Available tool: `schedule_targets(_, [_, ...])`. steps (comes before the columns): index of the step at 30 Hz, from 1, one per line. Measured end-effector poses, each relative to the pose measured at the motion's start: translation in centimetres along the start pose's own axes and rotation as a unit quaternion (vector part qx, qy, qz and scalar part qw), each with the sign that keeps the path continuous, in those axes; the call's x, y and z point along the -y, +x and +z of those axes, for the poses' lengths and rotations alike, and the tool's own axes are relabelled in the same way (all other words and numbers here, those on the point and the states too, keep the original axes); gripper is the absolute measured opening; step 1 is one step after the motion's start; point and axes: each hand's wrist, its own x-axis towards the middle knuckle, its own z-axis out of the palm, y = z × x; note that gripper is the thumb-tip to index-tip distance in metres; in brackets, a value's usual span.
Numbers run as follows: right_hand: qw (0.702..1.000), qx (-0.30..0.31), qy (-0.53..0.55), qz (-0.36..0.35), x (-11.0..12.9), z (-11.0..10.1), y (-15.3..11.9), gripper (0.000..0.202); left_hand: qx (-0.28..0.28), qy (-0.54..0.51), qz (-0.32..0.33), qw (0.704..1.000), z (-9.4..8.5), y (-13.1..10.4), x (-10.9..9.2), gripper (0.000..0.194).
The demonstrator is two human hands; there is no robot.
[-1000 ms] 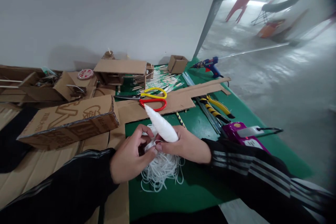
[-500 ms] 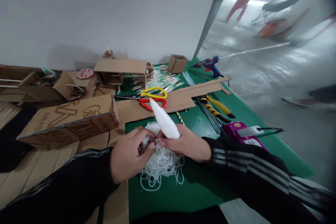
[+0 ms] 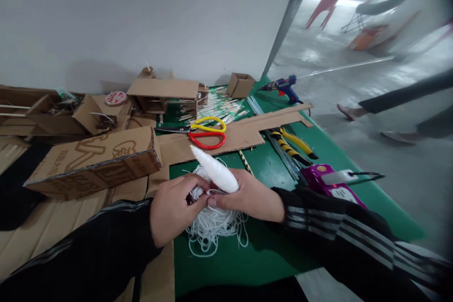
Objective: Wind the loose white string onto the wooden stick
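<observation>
- Your right hand (image 3: 253, 196) is clamped around a white cone of string (image 3: 214, 170), tip pointing to 11 o'clock toward the scissors (image 3: 203, 133).
- Your left hand (image 3: 173, 207) pinches a strand between closed fingertips.
- The loose string tangle (image 3: 215, 229) lies on the green desk (image 3: 247, 259) under both hands.
- You look mid-untangling; feeding slack gently seems wise.

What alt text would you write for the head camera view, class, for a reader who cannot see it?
Two hands meet over a tangle of white cord on a green table: the right hand holds a white cord spool, the left hand pinches cord beside it. Scissors and cardboard pieces lie beyond.
</observation>
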Motion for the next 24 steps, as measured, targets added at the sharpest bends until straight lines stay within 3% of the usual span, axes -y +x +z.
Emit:
schedule_targets(5, [0.999, -0.020, -0.041, 0.011, 0.0, 0.0, -0.1, 0.022, 0.007, 0.014, -0.015, 1.000, 0.0, 0.0, -0.2, 0.008])
schedule_targets(12, [1.000, -0.022, -0.012, -0.006, -0.2, 0.1, 0.1, 0.028, 0.033, -0.085, -0.038, 0.995, 0.3, -0.1, 0.0, 0.015])
schedule_targets(15, [0.999, -0.034, -0.008, -0.003, -0.2, 0.1, 0.1, 0.020, 0.041, -0.097, -0.025, 0.994, 0.4, -0.2, -0.1, 0.014])
schedule_targets(19, [0.999, -0.037, 0.015, -0.010, -0.2, -0.2, 0.1, 0.013, 0.028, -0.084, 0.002, 0.996, -0.1, -0.1, -0.2, 0.006])
schedule_targets(24, [0.995, -0.015, 0.091, 0.037, -0.4, -0.6, 0.0, 0.023, 0.026, -0.025, -0.010, 0.999, -0.7, 0.1, -0.4, 0.011])
